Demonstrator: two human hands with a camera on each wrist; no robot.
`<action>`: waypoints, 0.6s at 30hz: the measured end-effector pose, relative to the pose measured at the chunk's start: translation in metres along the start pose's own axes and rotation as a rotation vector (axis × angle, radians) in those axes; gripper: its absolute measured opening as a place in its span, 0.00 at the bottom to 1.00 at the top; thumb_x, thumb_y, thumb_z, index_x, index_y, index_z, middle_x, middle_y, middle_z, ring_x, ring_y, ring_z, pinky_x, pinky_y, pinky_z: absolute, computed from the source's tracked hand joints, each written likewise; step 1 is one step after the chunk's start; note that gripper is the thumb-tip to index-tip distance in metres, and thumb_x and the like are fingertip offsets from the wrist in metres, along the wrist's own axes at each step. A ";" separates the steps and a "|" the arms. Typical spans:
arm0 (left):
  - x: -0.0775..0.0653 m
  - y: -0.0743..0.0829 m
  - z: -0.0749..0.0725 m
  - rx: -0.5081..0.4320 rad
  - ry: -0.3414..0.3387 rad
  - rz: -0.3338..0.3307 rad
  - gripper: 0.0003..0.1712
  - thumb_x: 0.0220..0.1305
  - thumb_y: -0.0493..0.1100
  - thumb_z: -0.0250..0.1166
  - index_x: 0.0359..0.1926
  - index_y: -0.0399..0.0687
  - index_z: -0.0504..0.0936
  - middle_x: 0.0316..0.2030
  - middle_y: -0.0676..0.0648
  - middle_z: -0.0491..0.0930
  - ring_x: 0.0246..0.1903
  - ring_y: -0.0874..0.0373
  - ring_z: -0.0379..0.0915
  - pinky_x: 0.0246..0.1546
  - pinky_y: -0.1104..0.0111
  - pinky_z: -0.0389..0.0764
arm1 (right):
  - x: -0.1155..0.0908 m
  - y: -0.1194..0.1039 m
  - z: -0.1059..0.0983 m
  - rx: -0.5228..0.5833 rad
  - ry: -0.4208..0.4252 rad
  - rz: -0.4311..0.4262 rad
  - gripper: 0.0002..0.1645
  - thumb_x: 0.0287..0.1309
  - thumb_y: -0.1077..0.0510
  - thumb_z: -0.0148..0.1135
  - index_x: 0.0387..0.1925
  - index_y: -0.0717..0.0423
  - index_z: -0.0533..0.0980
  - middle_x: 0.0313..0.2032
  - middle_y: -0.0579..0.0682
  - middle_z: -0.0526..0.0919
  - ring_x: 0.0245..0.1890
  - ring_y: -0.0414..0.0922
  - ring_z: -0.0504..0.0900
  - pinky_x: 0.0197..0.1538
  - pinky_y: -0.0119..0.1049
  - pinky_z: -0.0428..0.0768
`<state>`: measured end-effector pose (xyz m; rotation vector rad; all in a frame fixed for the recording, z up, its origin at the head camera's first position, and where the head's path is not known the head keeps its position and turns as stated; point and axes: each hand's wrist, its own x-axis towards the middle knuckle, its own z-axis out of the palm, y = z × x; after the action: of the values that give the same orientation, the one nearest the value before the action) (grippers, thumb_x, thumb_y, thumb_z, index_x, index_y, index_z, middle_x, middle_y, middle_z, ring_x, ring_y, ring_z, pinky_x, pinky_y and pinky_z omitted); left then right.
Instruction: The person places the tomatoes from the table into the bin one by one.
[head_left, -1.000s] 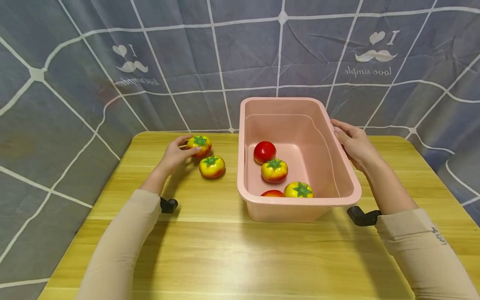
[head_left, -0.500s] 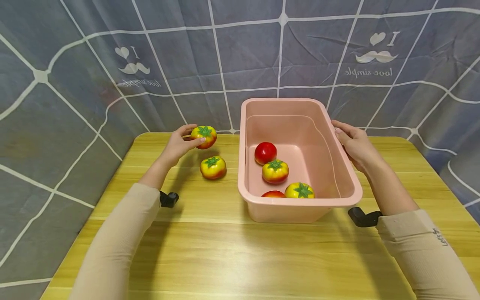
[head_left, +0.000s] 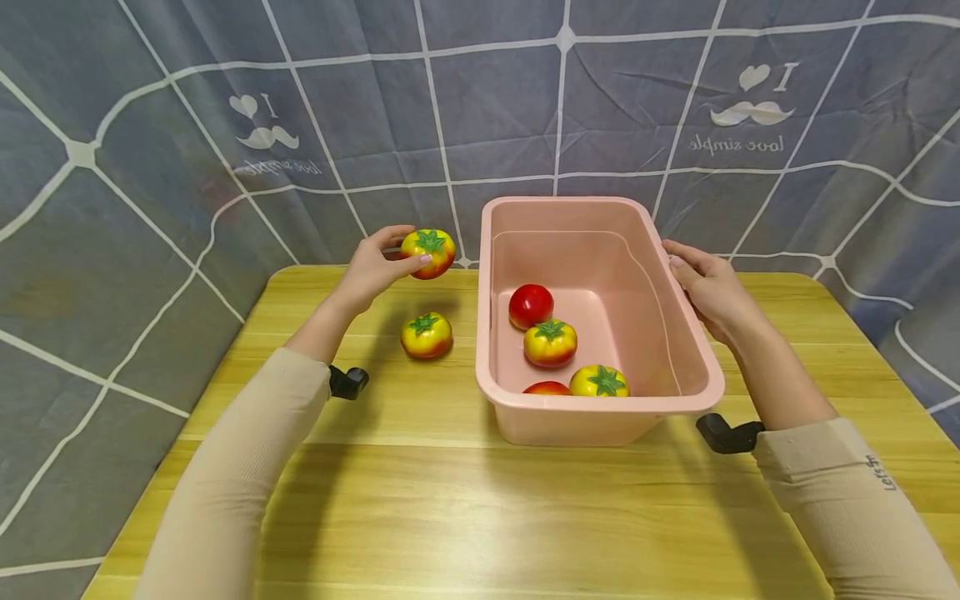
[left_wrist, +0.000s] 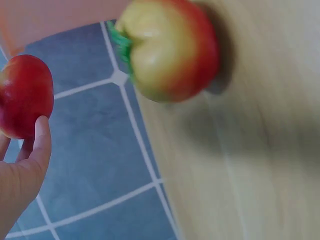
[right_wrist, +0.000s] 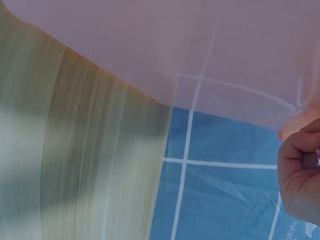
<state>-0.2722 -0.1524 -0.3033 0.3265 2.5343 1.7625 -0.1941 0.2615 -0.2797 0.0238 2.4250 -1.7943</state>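
Note:
In the head view my left hand (head_left: 375, 268) holds a yellow-and-red tomato (head_left: 441, 255) with a green leafy top, raised above the back left of the table. The left wrist view shows the thumb and fingers around the held tomato (left_wrist: 25, 95). Beneath it, a second tomato (head_left: 427, 337) rests on the wood. My right hand (head_left: 708, 287) grips the right rim of a pink plastic bin (head_left: 600, 403). Several tomatoes lie inside the bin: a red one (head_left: 531, 306), a yellow-red one (head_left: 551, 348), and others partly hidden by the front wall.
The wooden table (head_left: 420, 517) stretches in front of the bin and to both sides. A grey-blue curtain (head_left: 495, 108) with white lines hangs close behind the table and along the left. Black wrist mounts (head_left: 348, 382) stick out below both cuffs.
My left hand has lifted the tomato off the table and carried it up and to the right, towards the bin. The right hand and the bin stay in place.

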 end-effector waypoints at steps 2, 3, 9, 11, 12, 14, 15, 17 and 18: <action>0.002 0.007 0.002 -0.002 -0.002 0.014 0.34 0.58 0.39 0.66 0.64 0.38 0.65 0.59 0.37 0.67 0.55 0.44 0.67 0.50 0.59 0.76 | 0.000 0.000 0.000 -0.002 0.000 -0.001 0.35 0.70 0.49 0.39 0.72 0.57 0.45 0.68 0.65 0.53 0.42 0.27 0.73 0.42 0.22 0.77; 0.004 0.010 0.003 -0.004 -0.002 0.018 0.34 0.58 0.39 0.66 0.64 0.38 0.65 0.59 0.37 0.67 0.55 0.44 0.67 0.50 0.59 0.76 | 0.000 -0.001 0.001 -0.001 -0.002 -0.001 0.35 0.70 0.48 0.39 0.72 0.57 0.45 0.68 0.65 0.53 0.42 0.27 0.74 0.42 0.22 0.77; 0.010 0.035 0.010 -0.042 0.035 0.050 0.33 0.58 0.39 0.66 0.64 0.40 0.66 0.59 0.38 0.67 0.56 0.46 0.68 0.52 0.60 0.75 | 0.000 0.000 0.001 0.005 -0.006 -0.005 0.35 0.70 0.48 0.39 0.72 0.58 0.46 0.68 0.65 0.54 0.41 0.27 0.74 0.42 0.23 0.77; 0.013 0.043 0.012 -0.052 0.045 0.064 0.33 0.58 0.39 0.66 0.64 0.41 0.66 0.59 0.39 0.67 0.56 0.47 0.68 0.52 0.62 0.74 | 0.000 0.000 0.001 0.007 -0.003 -0.006 0.35 0.70 0.49 0.39 0.72 0.58 0.46 0.68 0.65 0.53 0.42 0.28 0.74 0.42 0.22 0.77; 0.014 0.046 0.014 -0.054 0.046 0.069 0.33 0.58 0.39 0.66 0.64 0.41 0.66 0.59 0.39 0.68 0.56 0.48 0.68 0.52 0.62 0.74 | 0.000 0.000 0.001 0.009 -0.001 -0.007 0.35 0.70 0.49 0.40 0.72 0.58 0.46 0.68 0.65 0.53 0.42 0.28 0.74 0.42 0.22 0.77; 0.016 0.052 0.017 -0.044 0.039 0.078 0.33 0.58 0.40 0.66 0.64 0.41 0.66 0.58 0.40 0.68 0.55 0.48 0.68 0.52 0.63 0.74 | 0.000 0.000 0.000 0.011 0.003 -0.007 0.35 0.70 0.49 0.40 0.72 0.58 0.46 0.68 0.65 0.53 0.42 0.28 0.74 0.42 0.22 0.77; 0.017 0.054 0.018 -0.029 0.034 0.077 0.33 0.58 0.41 0.67 0.64 0.42 0.66 0.59 0.40 0.68 0.55 0.49 0.69 0.52 0.64 0.74 | 0.000 0.000 0.000 0.011 0.004 -0.008 0.35 0.70 0.50 0.40 0.71 0.58 0.46 0.68 0.65 0.53 0.42 0.28 0.74 0.42 0.22 0.77; 0.019 0.058 0.021 -0.011 0.022 0.081 0.34 0.58 0.42 0.67 0.64 0.43 0.66 0.59 0.41 0.68 0.55 0.50 0.69 0.52 0.64 0.74 | 0.000 0.001 0.000 0.018 0.002 -0.008 0.35 0.70 0.50 0.40 0.71 0.58 0.46 0.68 0.65 0.53 0.43 0.28 0.74 0.42 0.22 0.77; 0.019 0.060 0.022 -0.002 0.017 0.082 0.34 0.58 0.42 0.67 0.64 0.43 0.66 0.59 0.41 0.68 0.55 0.50 0.69 0.52 0.65 0.74 | 0.000 0.001 0.000 0.023 0.001 -0.009 0.35 0.70 0.50 0.40 0.71 0.58 0.46 0.68 0.65 0.53 0.43 0.28 0.74 0.42 0.22 0.77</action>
<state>-0.2787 -0.1083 -0.2533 0.4228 2.5663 1.8026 -0.1944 0.2613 -0.2808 0.0159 2.4090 -1.8260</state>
